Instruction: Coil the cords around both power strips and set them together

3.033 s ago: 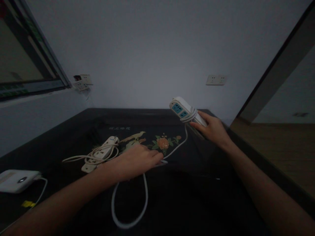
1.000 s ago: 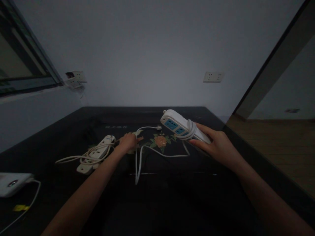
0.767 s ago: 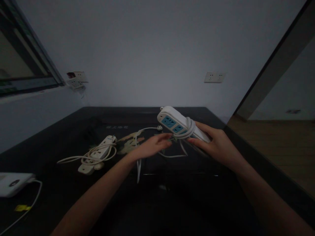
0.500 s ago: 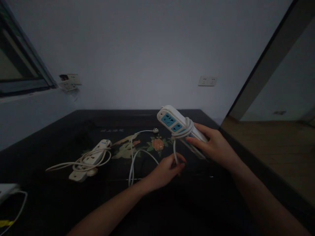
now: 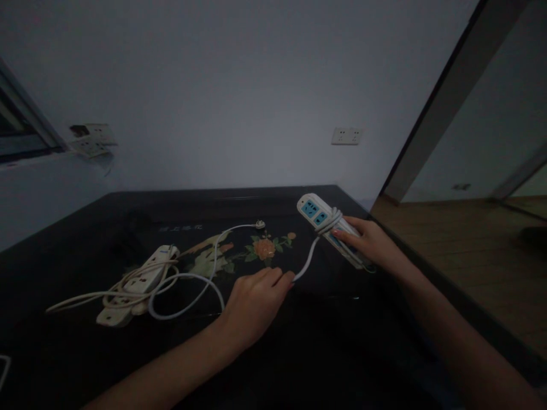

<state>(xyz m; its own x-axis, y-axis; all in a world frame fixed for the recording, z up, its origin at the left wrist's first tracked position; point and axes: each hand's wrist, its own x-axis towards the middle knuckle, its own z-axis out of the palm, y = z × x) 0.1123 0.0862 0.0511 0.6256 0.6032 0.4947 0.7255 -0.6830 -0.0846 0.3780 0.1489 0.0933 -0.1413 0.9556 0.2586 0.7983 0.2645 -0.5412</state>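
A white power strip with blue socket faces [image 5: 315,209] is gripped near its lower end by my right hand [image 5: 371,244], tilted above the dark table. Its white cord [image 5: 308,263] is wound around the strip's middle and runs down to my left hand [image 5: 258,299], whose fingers are closed on it. Beyond my left hand the cord loops leftward over the table and ends in a plug [image 5: 260,225]. Part of the cord is hidden behind my left hand and forearm.
Left on the dark table [image 5: 192,199] lies a second white power strip [image 5: 143,279] with its cord bundled over it; the loose loop reaches it. A white object's corner [image 5: 4,367] shows at the left edge. Wall sockets [image 5: 346,136] are behind the table.
My left hand has moved left and down, pulling the cord away from the strip. The strip in my right hand sits lower and further right. The loose cord has shifted toward the second strip.
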